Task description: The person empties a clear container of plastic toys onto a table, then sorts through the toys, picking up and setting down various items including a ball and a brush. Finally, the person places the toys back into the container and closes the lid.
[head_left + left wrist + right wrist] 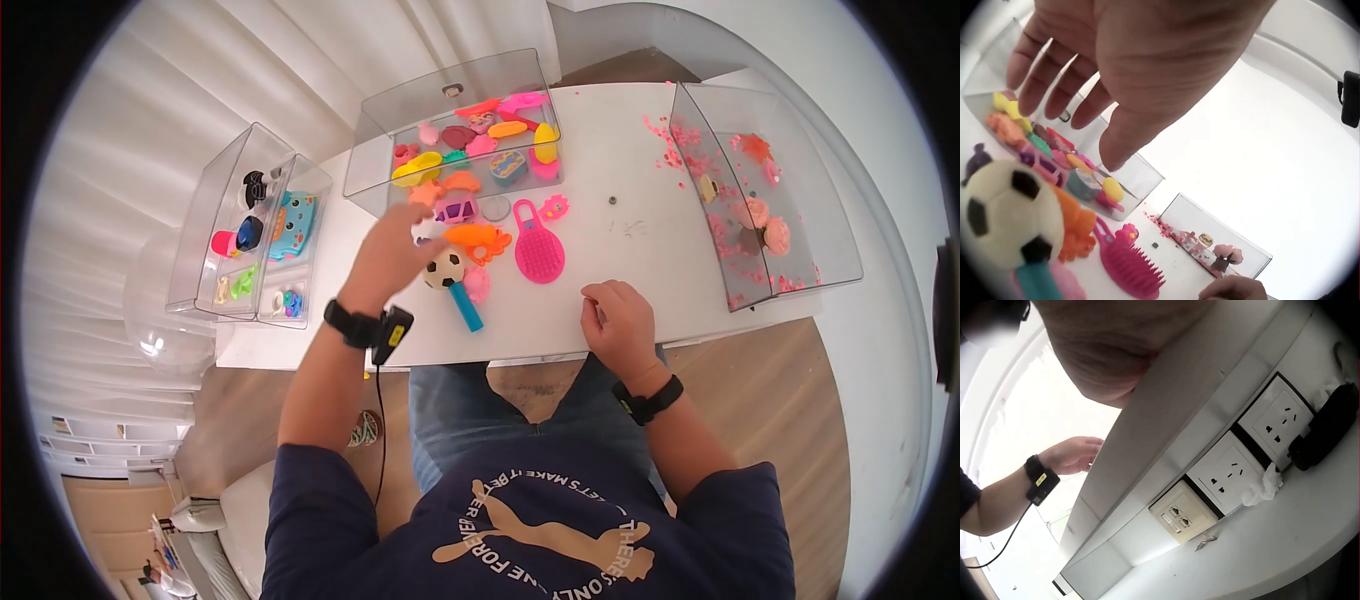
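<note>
My left hand [388, 252] hovers over the left part of the toy pile; the left wrist view shows its fingers [1060, 97] spread and nothing in them. Near it lies a toy soccer ball [444, 269] on a blue handle [466, 308], beside a pink piece [478, 285]. Orange toys [477, 238] and a purple-and-pink toy [456, 209] sit just beyond. A pink hairbrush [540, 252] lies bristles up to the right. At the table's front edge my right hand [622, 318] rests with fingers loosely curled, holding nothing.
A clear bin of colourful toys [365, 180] stands at the back. On the left is a divided clear box [190, 285] with small toys. A clear box [820, 200] with pink flowers and petals stands right. Wall sockets [1222, 478] show in the right wrist view.
</note>
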The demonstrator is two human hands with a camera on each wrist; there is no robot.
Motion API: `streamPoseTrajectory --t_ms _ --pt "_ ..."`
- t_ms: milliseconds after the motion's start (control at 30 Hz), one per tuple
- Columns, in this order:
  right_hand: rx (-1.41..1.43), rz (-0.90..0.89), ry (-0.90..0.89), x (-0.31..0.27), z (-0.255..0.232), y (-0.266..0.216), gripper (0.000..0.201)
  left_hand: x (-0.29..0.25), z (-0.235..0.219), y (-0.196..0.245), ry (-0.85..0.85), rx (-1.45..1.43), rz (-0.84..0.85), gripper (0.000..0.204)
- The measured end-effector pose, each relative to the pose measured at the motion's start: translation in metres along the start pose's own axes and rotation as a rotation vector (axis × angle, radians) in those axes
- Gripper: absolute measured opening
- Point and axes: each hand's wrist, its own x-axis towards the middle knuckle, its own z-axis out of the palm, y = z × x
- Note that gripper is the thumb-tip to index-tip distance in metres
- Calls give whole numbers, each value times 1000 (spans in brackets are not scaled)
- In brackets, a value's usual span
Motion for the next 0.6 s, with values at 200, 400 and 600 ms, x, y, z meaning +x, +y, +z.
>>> streamPoseTrajectory --t_ms 200,400,600 --pt "-18 -9 -2 0 0 -1 12 -33 21 3 -28 29 -170 57" --pt "-23 25 -26 1 -1 -5 10 -37 42 4 -18 14 -176 59" --pt "-41 17 -29 0 0 -3 9 -50 41 5 31 -39 -185 55"
